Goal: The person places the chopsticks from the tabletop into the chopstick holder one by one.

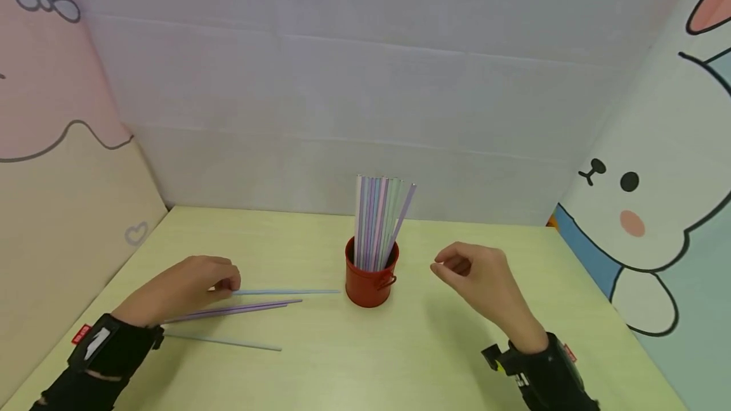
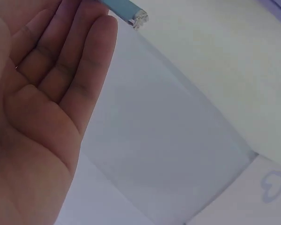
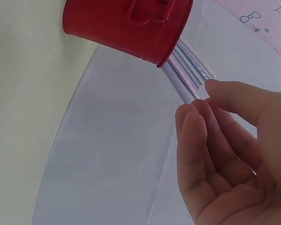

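Observation:
My left hand pinches a light blue straw near its left end, low over the table. One end of that blue straw sticks out past the fingertips in the left wrist view; the thumb's grip is mostly hidden. A red bucket with a small handle stands upright in the middle, holding a bunch of pastel straws. To the right of the bucket, my right hand hovers with loosely bent fingers and nothing in them.
Two purple straws lie in front of the blue one, and a pale green straw lies nearer the front. White cloth rises behind the pale yellow table, with printed panels at both sides.

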A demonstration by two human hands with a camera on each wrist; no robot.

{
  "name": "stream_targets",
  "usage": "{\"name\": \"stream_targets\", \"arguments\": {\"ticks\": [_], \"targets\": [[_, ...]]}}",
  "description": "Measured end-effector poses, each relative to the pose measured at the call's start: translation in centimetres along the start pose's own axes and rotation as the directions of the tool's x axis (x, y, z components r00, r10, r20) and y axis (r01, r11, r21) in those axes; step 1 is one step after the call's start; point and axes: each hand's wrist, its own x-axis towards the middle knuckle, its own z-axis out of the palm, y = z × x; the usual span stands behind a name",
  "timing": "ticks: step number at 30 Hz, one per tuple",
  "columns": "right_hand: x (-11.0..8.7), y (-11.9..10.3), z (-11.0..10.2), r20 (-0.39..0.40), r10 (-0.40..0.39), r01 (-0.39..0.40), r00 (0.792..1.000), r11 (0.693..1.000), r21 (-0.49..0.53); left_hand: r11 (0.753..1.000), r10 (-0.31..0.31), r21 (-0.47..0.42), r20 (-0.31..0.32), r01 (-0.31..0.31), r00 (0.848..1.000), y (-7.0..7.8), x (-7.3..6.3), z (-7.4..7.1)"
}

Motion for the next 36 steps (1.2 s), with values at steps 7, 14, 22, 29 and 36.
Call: {"name": "stream_targets", "arguments": {"ticks": [7, 14, 22, 29, 36], "targets": [[1.2, -2.6, 0.2, 0.022, -0.045, 0.043, 0.999, 0.996, 0.075, 0.989, 0.148, 0.002, -0.06, -0.148, 0.987, 4.8, 1.9, -1.9], [2.7, -6.0, 1.1, 0.098, -0.181, 0.165, 0.979, 0.975, 0.147, 0.985, 0.172, -0.005, -0.061, -0.172, 0.983, 9.2, 5.6, -2.9], [3.7, -8.7, 3.6, 0.187, -0.297, 0.284, 0.936, 0.954, 0.092, 0.984, 0.16, -0.067, -0.039, -0.163, 0.986, 12.6, 9.8, -2.6], [3.9, -9.0, 5.5, 0.206, -0.295, 0.315, 0.933, 0.947, -0.069, 0.983, 0.138, -0.109, -0.08, -0.147, 0.987, 13.6, 12.0, -1.7], [4.1, -8.6, 6.0, 0.242, -0.283, 0.322, 0.928, 0.937, -0.138, 0.979, 0.125, -0.148, -0.1, -0.139, 0.987, 13.3, 12.5, -0.6]]}}
